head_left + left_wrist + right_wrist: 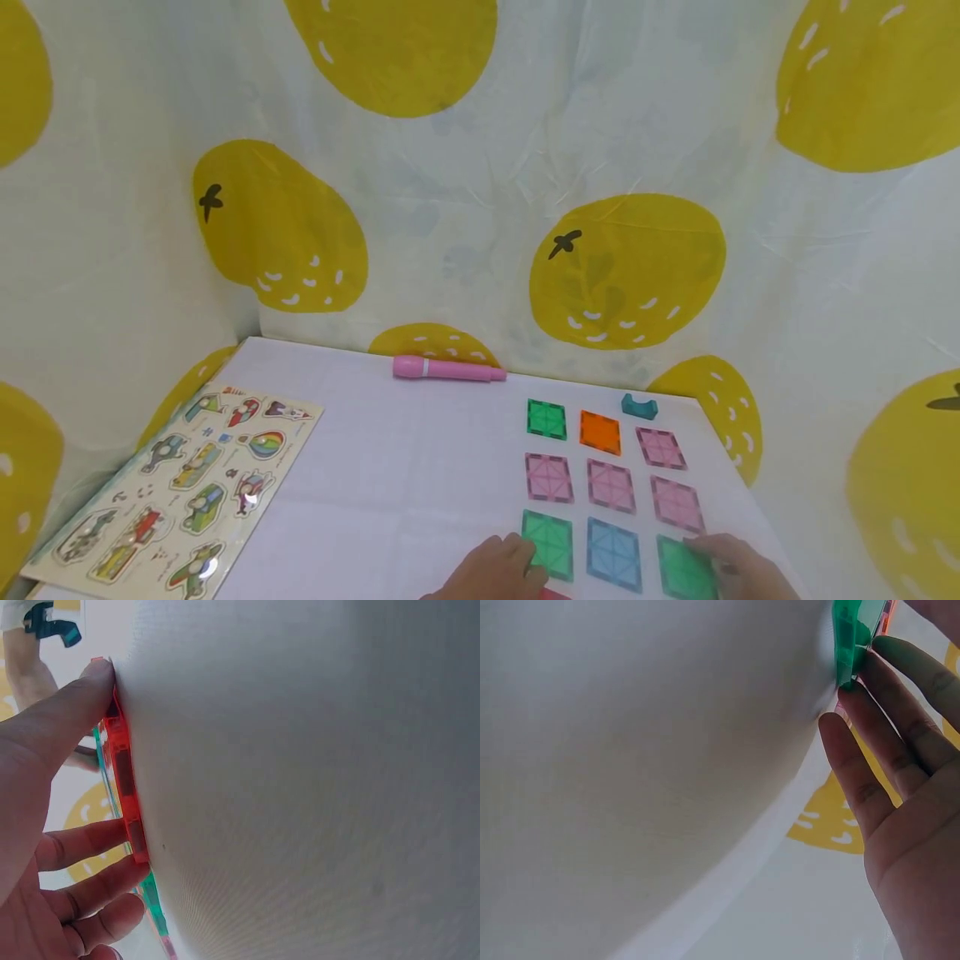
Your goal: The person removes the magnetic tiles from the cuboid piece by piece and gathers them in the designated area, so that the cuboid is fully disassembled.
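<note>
My left hand (491,571) is low in the head view, beside a green magnetic tile (547,546). It grips a red magnetic tile (124,776) by opposite edges, thumb on one and fingertips on the other. Only a sliver of that red tile shows in the head view. At lower right, my right hand (738,567) holds another green magnetic tile (684,568) at its right side; the right wrist view shows fingertips on its edge. A blue tile (613,554) lies between the two green ones.
Behind are pink tiles (611,486), an orange tile (600,432) and a green tile (546,419), in rows. A teal curved block (639,407) and a pink pen-like stick (448,369) lie at the back edge. A vehicle puzzle board (225,450) occupies the left of the white table (367,467).
</note>
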Demonstrator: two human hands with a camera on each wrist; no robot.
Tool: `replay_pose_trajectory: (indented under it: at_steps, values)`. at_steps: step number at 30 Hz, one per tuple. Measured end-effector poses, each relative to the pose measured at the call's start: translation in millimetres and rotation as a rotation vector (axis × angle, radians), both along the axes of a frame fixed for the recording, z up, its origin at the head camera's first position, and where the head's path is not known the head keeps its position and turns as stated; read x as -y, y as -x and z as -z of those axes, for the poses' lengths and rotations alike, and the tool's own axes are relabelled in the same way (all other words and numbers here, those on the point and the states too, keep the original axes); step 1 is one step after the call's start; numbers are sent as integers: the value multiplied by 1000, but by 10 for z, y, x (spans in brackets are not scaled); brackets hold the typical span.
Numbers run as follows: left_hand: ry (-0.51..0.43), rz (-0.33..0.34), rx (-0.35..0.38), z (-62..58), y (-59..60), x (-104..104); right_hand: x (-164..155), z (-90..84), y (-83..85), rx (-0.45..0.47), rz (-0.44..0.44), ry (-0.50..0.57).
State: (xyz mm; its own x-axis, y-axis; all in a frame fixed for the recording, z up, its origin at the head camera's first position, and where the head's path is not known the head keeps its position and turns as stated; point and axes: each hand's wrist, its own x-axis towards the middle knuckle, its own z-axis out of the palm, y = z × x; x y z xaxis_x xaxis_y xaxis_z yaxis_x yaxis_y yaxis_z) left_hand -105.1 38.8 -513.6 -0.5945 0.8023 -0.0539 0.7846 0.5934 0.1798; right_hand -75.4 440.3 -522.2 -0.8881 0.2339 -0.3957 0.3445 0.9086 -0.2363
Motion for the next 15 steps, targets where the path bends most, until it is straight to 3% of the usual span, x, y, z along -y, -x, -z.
replay_pose_trajectory:
  at_steps: [8, 12, 15]
  values:
    - [-30, -2, -41, 12, -6, 2, -32, 23, -20, 20, 17, 18]
    - [-46, -10, -44, -89, -8, 50, -69, -17, 57, 7, 48, 51]
    - [-66, -28, -23, -209, 66, 169, -53, -138, 106, -34, 42, 67]
